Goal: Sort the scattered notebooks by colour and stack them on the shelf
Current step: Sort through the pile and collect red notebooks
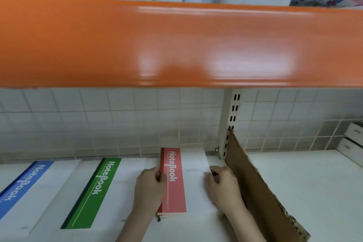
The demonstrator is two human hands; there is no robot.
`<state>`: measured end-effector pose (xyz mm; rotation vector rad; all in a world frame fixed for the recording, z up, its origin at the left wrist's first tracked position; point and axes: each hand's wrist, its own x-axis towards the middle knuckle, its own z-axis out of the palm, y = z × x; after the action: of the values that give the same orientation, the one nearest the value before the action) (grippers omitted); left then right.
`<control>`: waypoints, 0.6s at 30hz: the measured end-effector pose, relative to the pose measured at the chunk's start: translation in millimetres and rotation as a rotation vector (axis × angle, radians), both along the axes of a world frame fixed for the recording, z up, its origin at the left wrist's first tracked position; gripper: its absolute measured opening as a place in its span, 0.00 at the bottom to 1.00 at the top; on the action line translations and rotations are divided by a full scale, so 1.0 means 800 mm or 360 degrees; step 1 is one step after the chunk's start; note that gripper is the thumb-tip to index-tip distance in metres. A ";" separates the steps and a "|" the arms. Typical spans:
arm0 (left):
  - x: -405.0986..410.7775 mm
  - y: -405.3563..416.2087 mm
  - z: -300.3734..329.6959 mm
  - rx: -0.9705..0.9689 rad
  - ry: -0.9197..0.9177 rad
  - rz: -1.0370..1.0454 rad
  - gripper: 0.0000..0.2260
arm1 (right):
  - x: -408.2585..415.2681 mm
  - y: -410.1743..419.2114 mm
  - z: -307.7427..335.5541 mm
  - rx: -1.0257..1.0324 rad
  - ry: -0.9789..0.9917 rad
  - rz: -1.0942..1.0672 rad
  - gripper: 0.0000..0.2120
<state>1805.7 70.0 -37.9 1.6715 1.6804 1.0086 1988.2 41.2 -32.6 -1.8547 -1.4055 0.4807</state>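
While the red notebook stack (177, 184) is being squared on the white shelf (294, 192), it is being held from both sides. The left hand (150, 184) is being pressed against the spine edge, fingers curled round it with the thumb on the red band. The right hand (222, 184) is being held at the open right edge, fingers bent onto the white cover; whether the edge is being pinched or only pushed cannot be told.

Stack position: centre of shelf, far end near the tiled back wall (117, 124), cardboard divider (261, 192) just beside it on the right, green notebook pile (98, 190) just beside it on the left, blue notebook pile (25, 188) further left. Colours are being kept in separate piles. An orange shelf edge (176, 45) is hanging above, blocking the upper view.

Handling judgement: several thin soft-cover books are visible at the near end, edges slightly stepped. Each is probably light and floppy; together they are being treated as a moderately stiff slab. Covers look smooth, so books are likely to slide over each other if tilted. The best hold is judged to be the two long edges, spine and fore-edge, squeezed inward, or underneath the whole stack near the middle. Lifting by one corner is being advised against: sag and fanning expected. Not fragile, though corners could be bent against the divider.
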 end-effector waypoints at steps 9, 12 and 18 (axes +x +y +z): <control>0.017 -0.013 0.015 -0.0363 -0.0730 -0.0002 0.15 | -0.001 0.000 0.003 -0.0158 0.0674 0.0193 0.23; 0.022 -0.015 0.012 -0.0410 -0.0808 -0.0050 0.16 | -0.003 0.000 -0.001 -0.0207 0.0725 0.0262 0.24; 0.024 -0.020 0.015 -0.0409 -0.0854 -0.0053 0.13 | 0.000 0.002 -0.006 -0.0212 0.0808 0.0275 0.25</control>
<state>1825.2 54.3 -25.8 1.1309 1.3498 1.0564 1988.0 42.7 -37.6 -1.5630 -1.2048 1.0714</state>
